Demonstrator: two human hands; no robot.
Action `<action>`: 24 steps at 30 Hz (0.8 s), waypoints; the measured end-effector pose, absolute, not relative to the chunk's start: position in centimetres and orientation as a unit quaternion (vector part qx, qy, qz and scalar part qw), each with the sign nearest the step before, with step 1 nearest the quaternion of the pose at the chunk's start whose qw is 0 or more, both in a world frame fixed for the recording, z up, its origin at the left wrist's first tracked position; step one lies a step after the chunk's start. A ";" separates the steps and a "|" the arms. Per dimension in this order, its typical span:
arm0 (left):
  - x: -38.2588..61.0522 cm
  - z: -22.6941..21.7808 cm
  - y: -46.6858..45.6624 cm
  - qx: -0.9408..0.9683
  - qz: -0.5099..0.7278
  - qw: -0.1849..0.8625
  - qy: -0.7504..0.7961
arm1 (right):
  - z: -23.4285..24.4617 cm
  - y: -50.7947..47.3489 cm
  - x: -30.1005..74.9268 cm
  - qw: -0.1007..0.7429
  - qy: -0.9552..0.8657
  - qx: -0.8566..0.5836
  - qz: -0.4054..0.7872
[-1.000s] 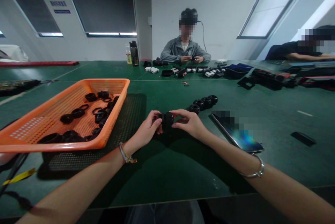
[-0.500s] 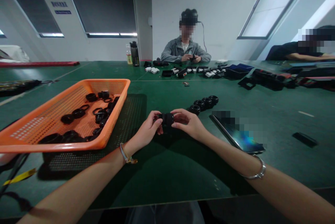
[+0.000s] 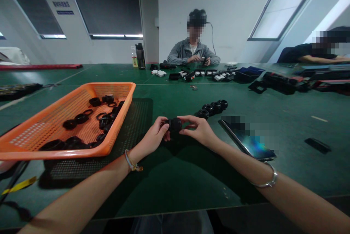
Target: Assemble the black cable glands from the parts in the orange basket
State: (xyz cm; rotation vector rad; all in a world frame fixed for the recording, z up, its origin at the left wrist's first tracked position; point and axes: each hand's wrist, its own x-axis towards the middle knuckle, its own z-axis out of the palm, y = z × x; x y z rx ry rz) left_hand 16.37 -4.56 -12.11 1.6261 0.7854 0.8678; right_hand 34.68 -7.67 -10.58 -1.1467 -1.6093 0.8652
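Between my two hands is a black cylindrical part [image 3: 175,124], held a little above the green table, its axis roughly sideways. My left hand [image 3: 156,132] grips its left end between thumb and fingers. The thumb and fingers of my right hand [image 3: 199,129] close on its right end. Beyond my right hand stands a row of several round black parts [image 3: 212,109] with openings in them. To the left, an orange perforated basket [image 3: 111,149] contains several black rings and cylindrical pieces [image 3: 82,118].
A phone [image 3: 247,141] lies right of my right hand, with a small black piece [image 3: 318,145] farther right. Across the table a person [image 3: 193,51] handles a small dark item behind black and white parts [image 3: 188,75]. Bottles [image 3: 140,56] stand at the back.
My hands stay in nearly the same place, both on the black part; the right fingers have shifted slightly. The person opposite has moved their hands a little apart.
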 end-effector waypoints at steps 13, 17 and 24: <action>16.3 -12.0 -4.6 0.694 0.367 0.535 0.311 | -10.5 -7.7 34.7 0.478 -0.649 -0.470 0.360; 16.4 -11.8 -4.7 0.689 0.367 0.538 0.317 | -10.5 -7.8 34.6 0.482 -0.653 -0.466 0.352; 16.2 -12.0 -4.6 0.690 0.367 0.537 0.318 | -10.5 -7.7 34.9 0.467 -0.655 -0.474 0.357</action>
